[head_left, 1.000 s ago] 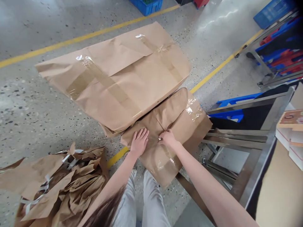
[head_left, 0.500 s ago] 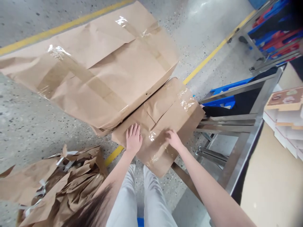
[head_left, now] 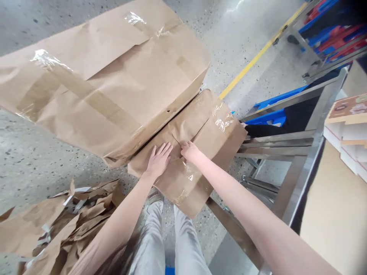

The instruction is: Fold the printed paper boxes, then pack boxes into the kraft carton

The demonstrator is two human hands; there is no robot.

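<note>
Left hand [head_left: 158,160]: flat, fingers spread, pinning the small parcel [head_left: 195,152] against the floor [head_left: 34,156].
Right hand [head_left: 189,151]: fingers curled together, pinching the paper seam [head_left: 176,140].
Large parcel [head_left: 106,84]: at 11 o'clock, overlapping the small parcel's edge.

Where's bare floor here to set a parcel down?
Bare speckled concrete floor lies left, between the large brown paper-wrapped parcel and the torn brown paper heap. More beyond the yellow floor line. Crowded by the steel rack.

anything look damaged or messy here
Yes. The small parcel under both hands has a slit in its brown wrapping, the big parcel is creased, and torn paper scraps lie heaped on the floor at the left.
</note>
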